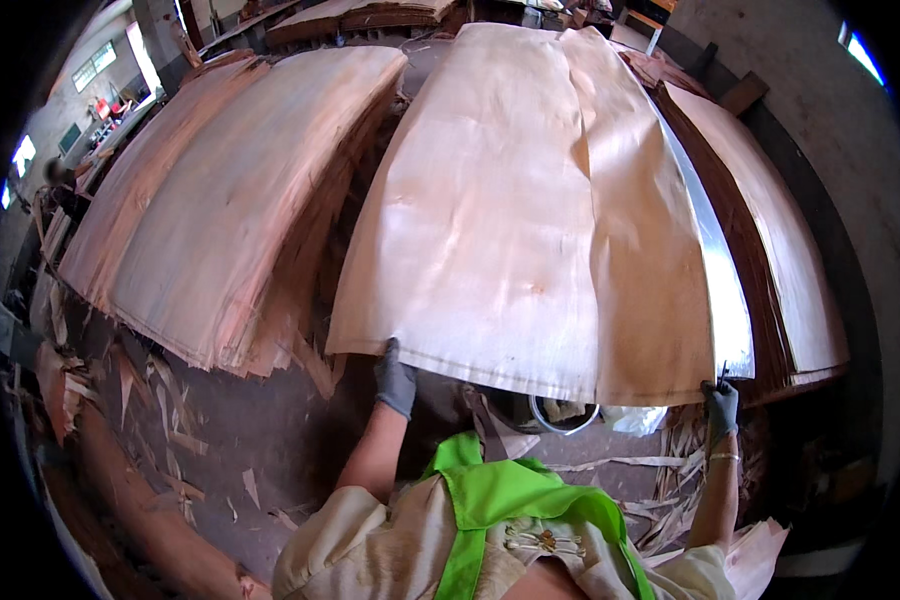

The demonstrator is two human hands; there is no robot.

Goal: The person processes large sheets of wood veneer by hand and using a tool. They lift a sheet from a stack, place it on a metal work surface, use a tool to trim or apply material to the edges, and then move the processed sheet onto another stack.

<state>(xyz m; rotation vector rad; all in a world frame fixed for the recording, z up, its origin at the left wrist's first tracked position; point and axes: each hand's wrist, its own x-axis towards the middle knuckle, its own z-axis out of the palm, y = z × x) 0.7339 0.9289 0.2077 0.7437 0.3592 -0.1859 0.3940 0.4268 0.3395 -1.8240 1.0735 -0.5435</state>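
A large, pale sheet of wood veneer (470,220) stretches away from me, with a lengthwise crease and a darker, buckled strip on its right side. My left hand (396,385), in a grey glove, is closed on the near edge toward its left corner. At the near right corner my right hand (720,408), gloved too, grips the same edge; a small dark thing shows by its fingertips, too small to name. The fingers are partly hidden by the sheet. Along the sheet's right side a shiny, silvery surface (732,310) shows.
Stacks of veneer stand on the left (260,180) and right (785,245). Beneath the near edge sit a round metal-rimmed container (573,430) and a clear plastic bag (635,420). Veneer scraps (675,465) litter the floor. Another person (65,190) is at the far left.
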